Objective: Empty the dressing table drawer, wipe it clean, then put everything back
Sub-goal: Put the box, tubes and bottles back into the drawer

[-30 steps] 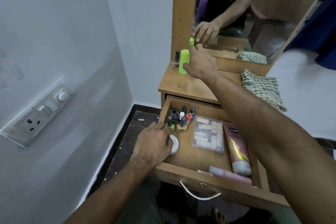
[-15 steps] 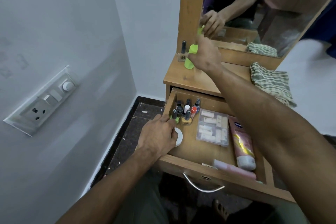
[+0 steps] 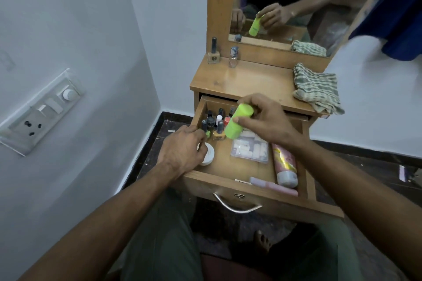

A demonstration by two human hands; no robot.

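While gripping green bottle (image 3: 238, 121) in right hand (image 3: 266, 118) at frame centre, resting left hand (image 3: 182, 150), fingers curled, among nail polish bottles (image 3: 214, 124) in drawer (image 3: 239, 191); hold unclear.

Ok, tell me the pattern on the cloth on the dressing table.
Green-and-cream stripes on the cloth, head view.

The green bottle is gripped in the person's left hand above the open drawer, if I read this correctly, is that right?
Not quite: the head view shows the green bottle gripped in the right hand, not the left. It is indeed held above the open drawer. The left hand reaches among the nail polish bottles.
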